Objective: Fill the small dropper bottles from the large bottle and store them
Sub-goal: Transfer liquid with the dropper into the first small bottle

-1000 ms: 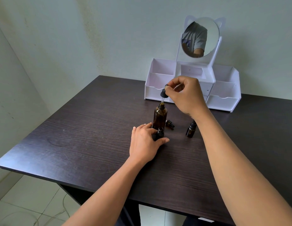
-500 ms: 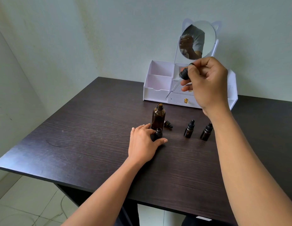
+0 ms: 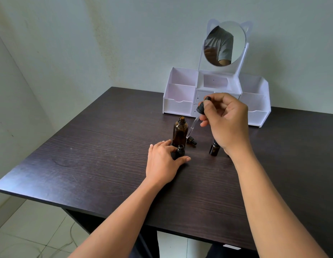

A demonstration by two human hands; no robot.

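Above a pale tiled floor, the dark wood-grain desk carries the left hand gripping an uncapped small dropper bottle, the open large amber bottle just behind, the right hand pinching a dropper, and, against the greenish wall, a white cat-eared mirror organizer, with no writing legible.

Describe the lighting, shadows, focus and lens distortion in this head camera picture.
Head view: soft, even daylight; only faint shadows under the left hand and the large bottle on the dark table. The mirror reflects a grey sleeve without glare. Sharp throughout, though the glass dropper in the right hand is hard to see. Wide-angle bending stretches the forearms and table edges.
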